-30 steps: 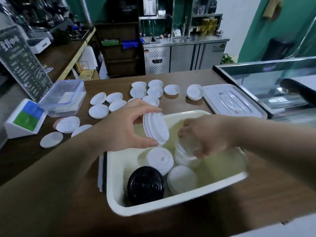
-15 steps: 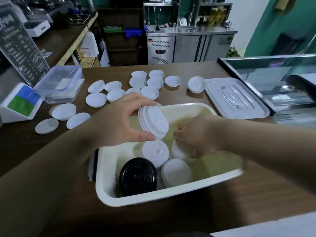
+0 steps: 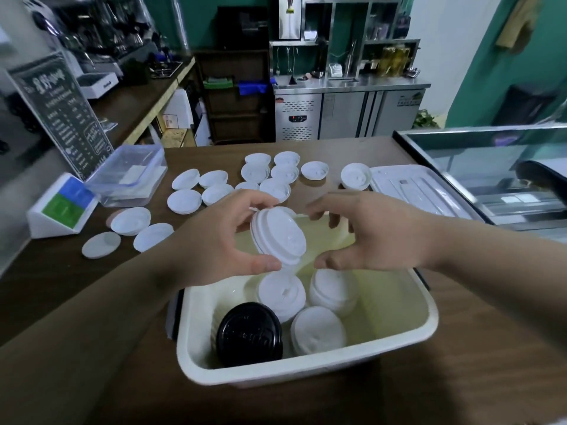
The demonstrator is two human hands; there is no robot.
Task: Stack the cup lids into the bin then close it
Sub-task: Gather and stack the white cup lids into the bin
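Observation:
A cream plastic bin [image 3: 310, 371] stands on the brown counter in front of me. Inside it are stacks of white cup lids [image 3: 333, 291] and one black lid [image 3: 249, 334]. My left hand [image 3: 214, 240] grips a small stack of white lids [image 3: 279, 236] on edge above the bin. My right hand [image 3: 372, 234] hovers just right of that stack, fingers spread and holding nothing. Several loose white lids [image 3: 267, 176] lie on the counter beyond the bin. The bin's white cover [image 3: 408, 191] lies flat at the back right.
A clear plastic box [image 3: 130, 176] and a white card stand [image 3: 61, 204] sit at the left, with a dark menu board [image 3: 61, 111] behind them. A glass display case [image 3: 497, 173] borders the counter on the right.
My right hand let go of the lid stack it was setting down in the bin and rose up beside the lids in my left hand. My left hand stayed above the bin.

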